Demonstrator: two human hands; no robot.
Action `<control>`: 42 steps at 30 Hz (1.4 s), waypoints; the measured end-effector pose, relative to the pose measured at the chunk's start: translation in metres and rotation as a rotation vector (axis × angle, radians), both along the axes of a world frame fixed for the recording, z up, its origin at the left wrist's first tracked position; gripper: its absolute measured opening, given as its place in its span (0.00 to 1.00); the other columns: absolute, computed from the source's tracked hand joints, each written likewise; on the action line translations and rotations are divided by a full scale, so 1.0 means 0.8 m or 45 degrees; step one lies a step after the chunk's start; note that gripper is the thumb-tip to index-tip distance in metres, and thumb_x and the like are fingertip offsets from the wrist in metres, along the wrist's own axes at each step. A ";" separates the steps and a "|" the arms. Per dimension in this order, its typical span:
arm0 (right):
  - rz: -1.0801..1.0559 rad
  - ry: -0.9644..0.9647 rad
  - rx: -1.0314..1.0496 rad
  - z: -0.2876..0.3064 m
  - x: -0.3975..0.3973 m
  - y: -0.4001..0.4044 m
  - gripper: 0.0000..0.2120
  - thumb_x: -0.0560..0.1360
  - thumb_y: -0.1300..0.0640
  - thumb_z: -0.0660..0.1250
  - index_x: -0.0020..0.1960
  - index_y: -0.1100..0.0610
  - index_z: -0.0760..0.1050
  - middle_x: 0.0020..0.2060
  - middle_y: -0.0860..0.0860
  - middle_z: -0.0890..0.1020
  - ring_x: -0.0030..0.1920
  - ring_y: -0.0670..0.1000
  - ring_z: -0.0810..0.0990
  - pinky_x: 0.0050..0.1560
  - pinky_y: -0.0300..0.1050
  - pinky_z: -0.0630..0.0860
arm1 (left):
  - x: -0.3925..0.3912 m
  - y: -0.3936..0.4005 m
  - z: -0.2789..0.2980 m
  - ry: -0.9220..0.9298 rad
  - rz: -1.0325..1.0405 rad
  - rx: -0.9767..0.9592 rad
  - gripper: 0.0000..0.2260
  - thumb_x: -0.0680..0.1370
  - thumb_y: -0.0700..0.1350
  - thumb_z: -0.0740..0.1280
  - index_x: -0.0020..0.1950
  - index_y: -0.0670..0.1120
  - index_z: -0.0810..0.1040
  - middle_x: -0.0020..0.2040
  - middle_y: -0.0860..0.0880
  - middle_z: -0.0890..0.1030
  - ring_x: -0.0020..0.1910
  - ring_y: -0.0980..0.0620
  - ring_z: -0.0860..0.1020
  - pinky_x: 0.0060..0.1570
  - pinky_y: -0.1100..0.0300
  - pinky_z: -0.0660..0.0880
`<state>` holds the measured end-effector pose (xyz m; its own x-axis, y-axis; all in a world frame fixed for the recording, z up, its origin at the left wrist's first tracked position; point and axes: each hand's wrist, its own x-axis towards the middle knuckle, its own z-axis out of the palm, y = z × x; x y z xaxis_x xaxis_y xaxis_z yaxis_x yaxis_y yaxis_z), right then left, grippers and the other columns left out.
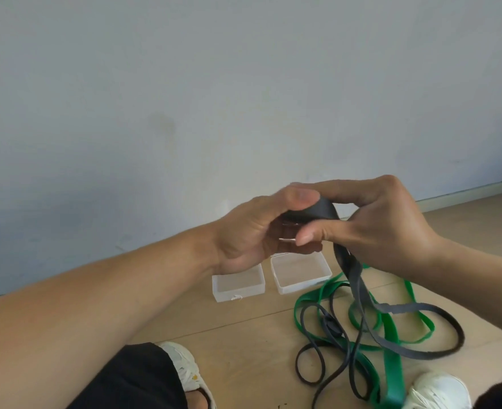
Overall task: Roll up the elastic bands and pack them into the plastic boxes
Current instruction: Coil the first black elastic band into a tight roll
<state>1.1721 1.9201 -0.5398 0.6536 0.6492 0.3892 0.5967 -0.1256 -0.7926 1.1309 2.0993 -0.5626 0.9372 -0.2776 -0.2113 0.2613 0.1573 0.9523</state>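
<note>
Both hands meet in mid-air over the floor, gripping the rolled end of a wide grey elastic band (359,286). My left hand (252,231) pinches the roll with the thumb on top. My right hand (382,225) wraps the band from the right, and its loose length hangs down to the floor. Below the hands stand two clear plastic boxes without lids: the left box (238,283) and the right box (301,274). A green band (391,358) and a thin dark band (332,352) lie tangled on the floor at the right.
The wooden floor (243,329) meets a pale blue-grey wall (214,98) just behind the boxes. My white shoes show at the bottom, the left shoe (184,370) and the right shoe (438,391), with dark shorts (137,379) over my left leg.
</note>
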 end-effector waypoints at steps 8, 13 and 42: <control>-0.114 -0.291 -0.140 0.000 0.014 -0.013 0.10 0.67 0.49 0.80 0.45 0.51 0.88 0.38 0.51 0.88 0.39 0.52 0.87 0.39 0.49 0.82 | -0.004 -0.003 0.005 0.050 0.031 0.335 0.27 0.67 0.62 0.74 0.57 0.44 0.86 0.47 0.50 0.86 0.50 0.50 0.84 0.62 0.43 0.80; -0.137 -0.435 -0.126 -0.009 0.007 -0.005 0.15 0.65 0.44 0.80 0.45 0.52 0.88 0.38 0.52 0.88 0.40 0.53 0.87 0.41 0.51 0.81 | -0.003 -0.009 0.001 -0.112 0.248 0.608 0.30 0.62 0.65 0.73 0.49 0.40 0.88 0.48 0.42 0.88 0.52 0.48 0.86 0.64 0.52 0.77; 0.005 -0.194 0.070 0.005 -0.001 -0.011 0.19 0.62 0.44 0.80 0.51 0.40 0.82 0.44 0.38 0.87 0.49 0.40 0.86 0.48 0.34 0.80 | -0.002 -0.013 0.013 -0.137 -0.106 0.008 0.19 0.67 0.50 0.72 0.52 0.40 0.83 0.49 0.39 0.79 0.45 0.50 0.81 0.50 0.58 0.78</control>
